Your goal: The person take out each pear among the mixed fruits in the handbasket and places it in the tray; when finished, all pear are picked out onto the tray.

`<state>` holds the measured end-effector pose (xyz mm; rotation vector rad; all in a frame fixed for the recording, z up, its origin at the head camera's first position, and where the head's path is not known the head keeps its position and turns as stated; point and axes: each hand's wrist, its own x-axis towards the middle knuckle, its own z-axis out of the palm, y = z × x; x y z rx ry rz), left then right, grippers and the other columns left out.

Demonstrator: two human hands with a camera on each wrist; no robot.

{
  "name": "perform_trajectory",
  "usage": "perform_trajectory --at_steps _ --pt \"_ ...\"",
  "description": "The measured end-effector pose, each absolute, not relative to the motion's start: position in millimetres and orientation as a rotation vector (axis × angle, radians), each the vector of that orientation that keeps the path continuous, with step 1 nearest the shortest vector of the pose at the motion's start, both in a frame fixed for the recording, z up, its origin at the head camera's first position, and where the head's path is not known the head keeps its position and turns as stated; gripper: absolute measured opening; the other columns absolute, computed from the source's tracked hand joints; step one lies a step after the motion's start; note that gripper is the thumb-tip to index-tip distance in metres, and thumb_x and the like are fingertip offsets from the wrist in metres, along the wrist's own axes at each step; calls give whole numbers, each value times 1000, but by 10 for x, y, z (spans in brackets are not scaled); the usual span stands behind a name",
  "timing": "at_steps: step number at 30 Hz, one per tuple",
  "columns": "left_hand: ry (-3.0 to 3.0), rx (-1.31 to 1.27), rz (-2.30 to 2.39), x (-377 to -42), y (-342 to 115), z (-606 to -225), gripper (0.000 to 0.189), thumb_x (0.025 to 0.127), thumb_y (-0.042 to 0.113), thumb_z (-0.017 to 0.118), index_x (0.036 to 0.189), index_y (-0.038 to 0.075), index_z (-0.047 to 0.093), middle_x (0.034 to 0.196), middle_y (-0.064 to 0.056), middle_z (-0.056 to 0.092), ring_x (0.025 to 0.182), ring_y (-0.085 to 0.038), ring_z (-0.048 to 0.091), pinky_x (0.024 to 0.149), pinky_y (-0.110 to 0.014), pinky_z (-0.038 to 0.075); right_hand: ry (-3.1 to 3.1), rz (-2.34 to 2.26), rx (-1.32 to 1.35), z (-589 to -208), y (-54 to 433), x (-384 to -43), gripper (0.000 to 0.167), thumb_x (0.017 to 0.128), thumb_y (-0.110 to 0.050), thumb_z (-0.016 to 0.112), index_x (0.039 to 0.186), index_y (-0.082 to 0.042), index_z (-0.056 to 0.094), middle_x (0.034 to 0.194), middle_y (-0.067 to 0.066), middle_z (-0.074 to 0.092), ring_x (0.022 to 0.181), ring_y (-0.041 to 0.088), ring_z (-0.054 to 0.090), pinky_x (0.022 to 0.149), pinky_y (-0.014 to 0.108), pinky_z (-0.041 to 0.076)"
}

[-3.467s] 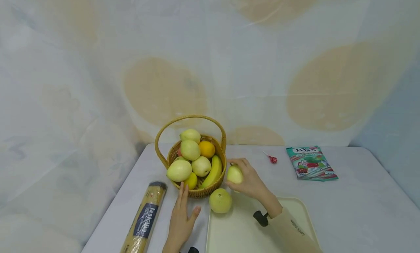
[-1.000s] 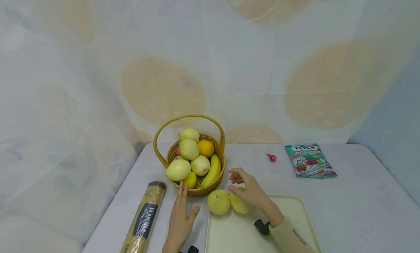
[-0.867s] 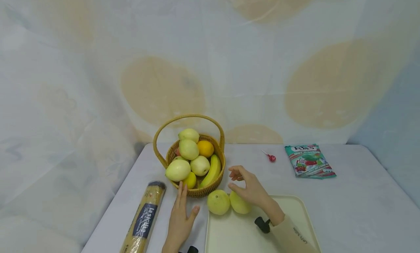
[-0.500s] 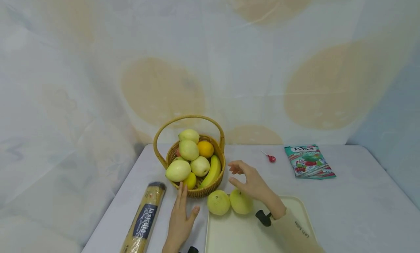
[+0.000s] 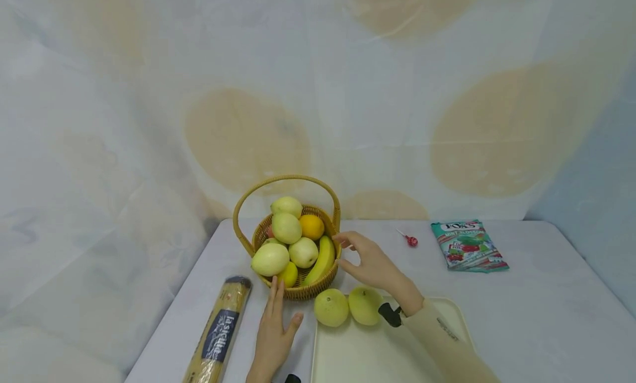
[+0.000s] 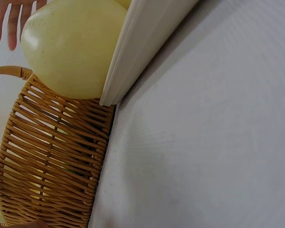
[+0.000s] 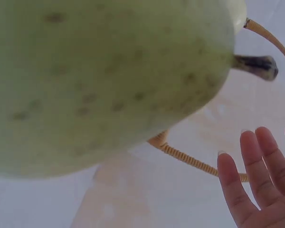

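A wicker basket (image 5: 318, 288) with a tall handle is heaped with pale green pears (image 5: 270, 259), an orange (image 5: 312, 227), a banana (image 5: 323, 259) and a yellow fruit (image 5: 288, 274). My left hand (image 5: 272, 339) rests its straight fingertips at the basket's front rim. Over at the right rim, my right hand (image 5: 370, 264) is beside the banana, fingers spread and thumb apart, holding nothing. Two pale green pears (image 5: 331, 307) sit side by side at the tray's far left corner. One pear (image 7: 109, 85) with a dark stem fills much of the right wrist view.
The cream tray (image 5: 367, 355) lies in front, partly under my right forearm. A packet of spaghetti (image 5: 218, 330) is on the left of the table. Farther right are a red lollipop (image 5: 411, 240) and a green candy bag (image 5: 469, 246). A patterned cloth (image 5: 372, 96) hangs behind.
My right hand has put the second pear on the tray beside the first and let go. It has since moved left and away to the basket's right rim. The left hand stays put.
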<state>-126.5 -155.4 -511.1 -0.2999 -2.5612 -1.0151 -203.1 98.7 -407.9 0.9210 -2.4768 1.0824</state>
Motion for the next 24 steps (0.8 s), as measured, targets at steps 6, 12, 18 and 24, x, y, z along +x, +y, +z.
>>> perform_trajectory --at_steps 6,12,18,24 --pt "-2557 -301 -1012 -1262 -1550 -5106 79 89 20 68 153 6 25 162 -14 18 139 -47 33 103 -69 35 -2517 1088 926 -4033 901 -2087 47 88 -14 69 131 -3 53 123 10 61 106 29 60 92 41 53" --pt "-2560 -301 -1008 -1265 -1543 -5103 78 89 20 68 153 6 25 162 -14 18 139 -47 34 102 -69 36 -2560 1067 932 -4021 850 -2149 49 89 -15 69 133 -5 53 126 8 60 107 25 59 95 42 52" --pt "-2563 -297 -1010 -1260 -1543 -5096 78 89 20 67 153 6 25 162 -14 18 139 -46 33 102 -69 36 -2581 1045 953 -3961 795 -2165 51 89 -16 69 135 -6 50 130 10 58 108 21 57 95 41 51" --pt "-2569 -296 -1014 -1256 -1548 -5096 79 89 20 67 154 7 24 162 -14 18 139 -47 33 103 -69 35 -2597 1049 978 -3889 734 -2168 53 88 -16 70 136 -4 49 133 11 57 111 24 58 96 41 51"
